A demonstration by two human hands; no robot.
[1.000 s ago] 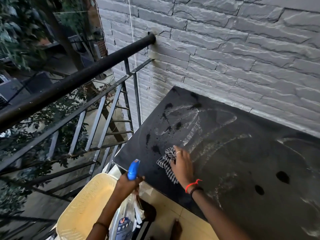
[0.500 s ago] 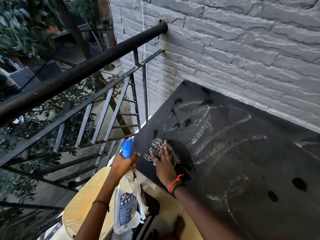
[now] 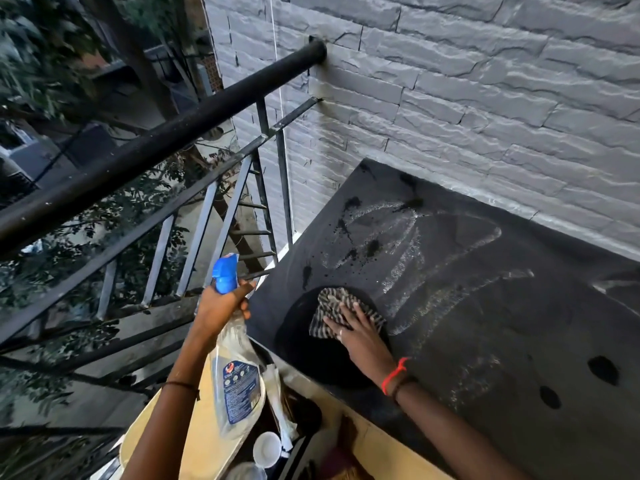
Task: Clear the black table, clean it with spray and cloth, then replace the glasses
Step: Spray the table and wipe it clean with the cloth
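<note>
The black table (image 3: pixel 485 323) stands against a grey stone wall, its top streaked with wet wipe marks and dark spots. My right hand (image 3: pixel 356 332) lies flat on a checked cloth (image 3: pixel 332 308) near the table's left front corner, pressing it onto the surface. My left hand (image 3: pixel 221 304) grips the neck of a clear spray bottle (image 3: pixel 235 372) with a blue trigger head, held upright just left of the table edge. No glasses stand on the table.
A black metal railing (image 3: pixel 156 150) runs along the left, with trees beyond. Below my left arm sits a cream plastic chair (image 3: pixel 194 441). A white cup (image 3: pixel 266 448) and dark items lie on the floor beside the table.
My right hand has slid the cloth left and then forward across the table's left corner, now with the palm flat. The spray bottle in my left hand has risen beside the edge.
</note>
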